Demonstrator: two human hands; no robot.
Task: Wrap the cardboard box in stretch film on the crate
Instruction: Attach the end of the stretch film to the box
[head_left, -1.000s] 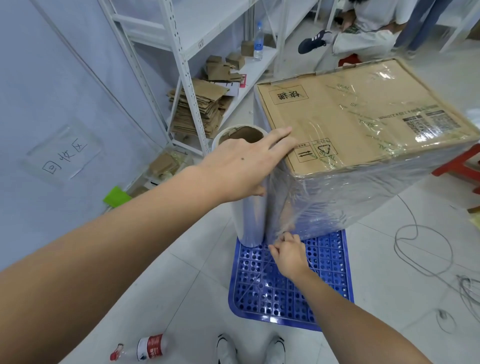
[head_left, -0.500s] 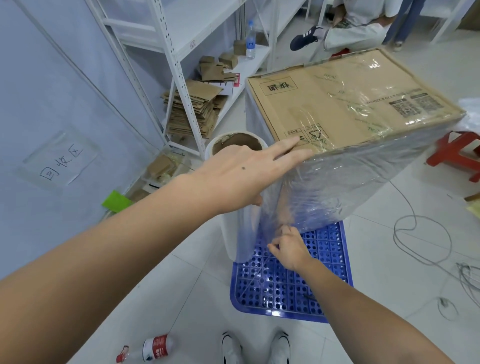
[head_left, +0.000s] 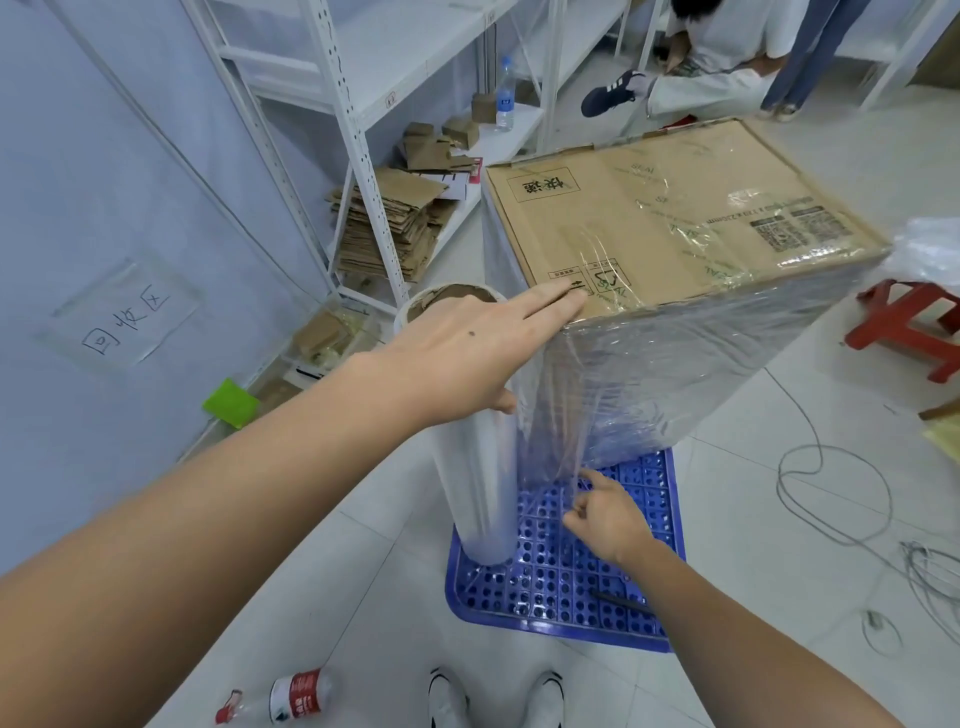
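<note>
The cardboard box (head_left: 675, 223) is sitting on the blue crate (head_left: 561, 587) in the centre right of the frame, its near side already covered in stretch film (head_left: 550, 415) and its top showing printed marks under strips of clear tape. An upright roll of film (head_left: 480, 488) is standing on the crate's left edge, just beside the box's near corner, with a loose sheet of film running from the roll to the box.

The person's left hand (head_left: 467, 353) is lying over the top of the roll at mid-frame, its fingers straight and reaching onto the box's top corner, the thumb hanging down against the roll. The right hand (head_left: 608, 514) is working lower, below the box's bottom corner, with its fingers curled and pinching the lower edge of the loose film above the crate.

In the upper left, a white metal shelf (head_left: 363, 156) is holding flattened cardboard (head_left: 384, 228) and a water bottle (head_left: 505, 93). A red stool (head_left: 909, 327) is standing at the right edge, grey cable (head_left: 831, 499) is looping over the floor tiles at the lower right, and an empty bottle (head_left: 283, 701) is lying at the bottom near the person's white shoes (head_left: 493, 696). Another person (head_left: 706, 62) is crouching at the top.
</note>
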